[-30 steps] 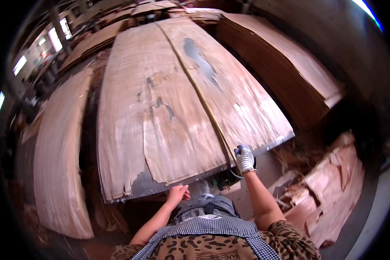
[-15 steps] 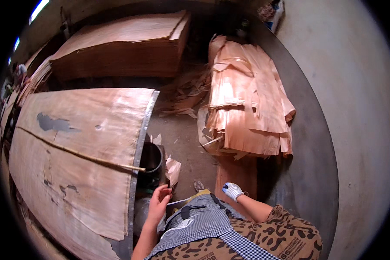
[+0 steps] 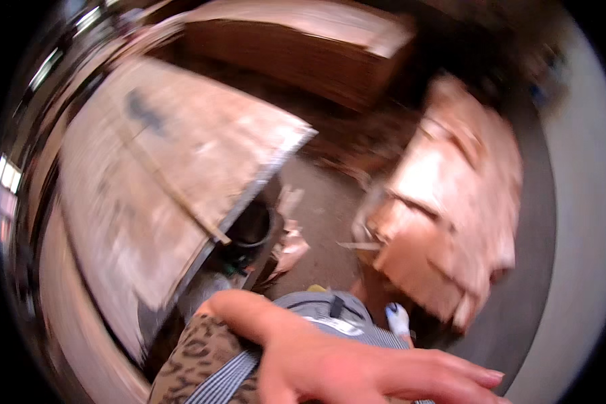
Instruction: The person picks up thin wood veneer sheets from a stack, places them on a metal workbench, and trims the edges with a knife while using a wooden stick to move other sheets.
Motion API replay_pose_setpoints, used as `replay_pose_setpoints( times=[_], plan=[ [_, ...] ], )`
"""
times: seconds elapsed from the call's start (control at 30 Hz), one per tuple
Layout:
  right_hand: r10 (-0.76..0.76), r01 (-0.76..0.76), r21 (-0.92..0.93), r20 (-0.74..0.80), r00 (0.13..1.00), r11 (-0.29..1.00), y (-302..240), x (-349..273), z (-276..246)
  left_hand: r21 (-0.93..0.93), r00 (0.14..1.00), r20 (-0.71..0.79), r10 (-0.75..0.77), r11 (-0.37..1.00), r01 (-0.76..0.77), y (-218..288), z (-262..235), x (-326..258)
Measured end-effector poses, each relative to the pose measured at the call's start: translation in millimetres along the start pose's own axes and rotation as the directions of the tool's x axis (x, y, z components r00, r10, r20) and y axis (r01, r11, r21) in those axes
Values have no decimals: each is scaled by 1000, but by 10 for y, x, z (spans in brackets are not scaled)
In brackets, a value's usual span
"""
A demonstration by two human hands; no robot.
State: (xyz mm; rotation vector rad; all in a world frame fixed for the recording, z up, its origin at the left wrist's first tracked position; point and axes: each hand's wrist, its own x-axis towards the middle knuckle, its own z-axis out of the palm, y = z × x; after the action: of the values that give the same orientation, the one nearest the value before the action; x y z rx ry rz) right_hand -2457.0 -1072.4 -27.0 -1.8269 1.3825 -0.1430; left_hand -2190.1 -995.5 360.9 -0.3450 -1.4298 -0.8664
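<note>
Fingers (image 3: 451, 378) of left hand (image 3: 343, 367): bare, extended, lying close together, gripping nothing; hand large and near the lens, crossing the lower edge over a checked apron (image 3: 232, 377) and leopard-print sleeve (image 3: 195, 350). Right hand (image 3: 397, 316): white glove, mostly hidden; finger state cannot be told. Veneer stack (image 3: 451, 222): thin, reddish, ragged-edged sheets, just beyond the gloved hand. Veneer sheet (image 3: 155, 195): broad, pale, flat, blurred, to the left. Bucket (image 3: 252, 232): dark, round, under its corner.

No packages, labels, signs, screens.
</note>
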Motion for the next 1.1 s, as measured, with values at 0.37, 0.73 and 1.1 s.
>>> replay_pose_setpoints(
  times=[0.37,0.73,1.1],
  plan=[
    [-60,56,41,101,993,998,1358,1479,-132,92,948,68,312,944,-318,-338,-348,42],
    [-5,15,66,-150,989,998,-479,2710,-619,-298,552,-600,-579,802,518,-1143,-2819,-600],
    [443,-626,-236,-527,725,743,-1164,4116,-1343,-537,-336,-465,-819,-40,842,-2150,-4273,-2082]
  ],
)
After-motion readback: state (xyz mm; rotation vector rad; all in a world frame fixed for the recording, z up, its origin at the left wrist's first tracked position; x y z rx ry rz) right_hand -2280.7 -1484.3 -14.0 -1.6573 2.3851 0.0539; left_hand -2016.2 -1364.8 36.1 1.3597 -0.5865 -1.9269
